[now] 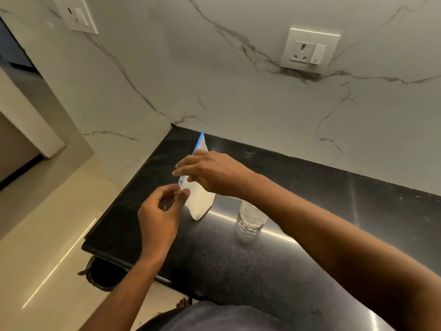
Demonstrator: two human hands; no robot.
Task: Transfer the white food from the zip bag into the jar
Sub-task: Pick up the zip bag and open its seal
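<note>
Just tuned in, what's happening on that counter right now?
A person is standing at a black counter holding a zip bag of white food upright on it. The right hand grips the bag near its blue zip edge, and the left hand pinches the bag's nearer top corner, apparently working at the seal. A clear glass jar stands just beside the bag, partly behind the right forearm. No pouring is under way yet.

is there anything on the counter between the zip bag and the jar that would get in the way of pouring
Nothing on the countertop lies between them. The zip bag stands just left of the clear jar, bare black surface between. Only the person's right forearm crosses above the jar. The bag's blue zip looks unopened; both hands are at it.
</note>
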